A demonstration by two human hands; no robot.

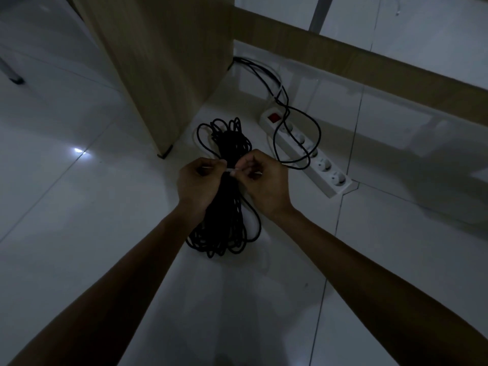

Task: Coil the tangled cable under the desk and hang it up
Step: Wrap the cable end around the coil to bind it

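A black cable (224,225) lies on the white tiled floor, gathered into a long bundle of several loops. Across its middle runs a thin white tie (232,170). My left hand (196,180) pinches the tie's left end with curled fingers. My right hand (264,180) pinches its right end, just over the bundle. One loose strand of the cable (298,122) runs from the bundle up across the power strip and back toward the desk panel.
A white power strip (309,151) with a red switch lies on the floor right of the bundle. A wooden desk panel (163,70) stands behind on the left, and a wooden rail (369,67) crosses the back. A dim metal leg (12,75) is far left.
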